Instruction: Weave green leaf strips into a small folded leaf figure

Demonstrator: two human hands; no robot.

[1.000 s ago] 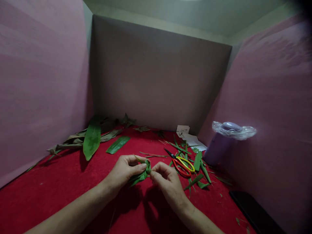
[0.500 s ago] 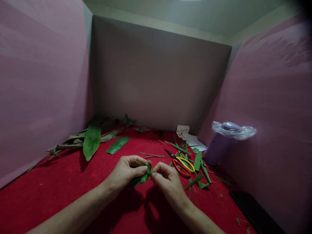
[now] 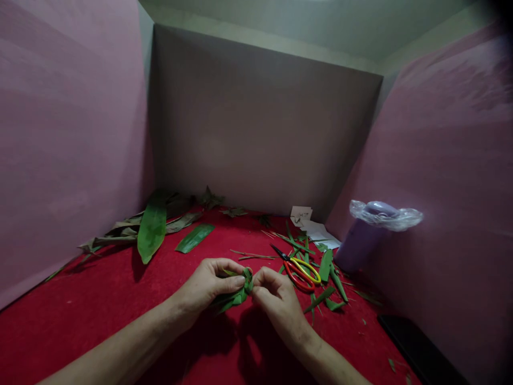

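Note:
Both of my hands meet over the red cloth (image 3: 100, 305) at the lower middle of the view. Between them is a folded green leaf piece (image 3: 236, 293), knotted at its top. My left hand (image 3: 206, 286) pinches its left side with thumb and fingers closed. My right hand (image 3: 276, 299) pinches the knot from the right, fingers curled. Loose leaf ends stick out below my left fingers. Scissors (image 3: 298, 267) with one red and one yellow handle lie just right of my right hand, untouched.
Cut green leaf strips (image 3: 326, 278) lie scattered around the scissors. Whole green and dried leaves (image 3: 151, 227) are piled at the back left. White paper scraps (image 3: 312, 227) and a purple fan-like device (image 3: 368, 230) stand at the right. A black phone (image 3: 417, 347) lies bottom right. Pink walls enclose the space.
Both hands have drawn slightly closer together and a little lower, still pinching the folded leaf. Nothing else has moved.

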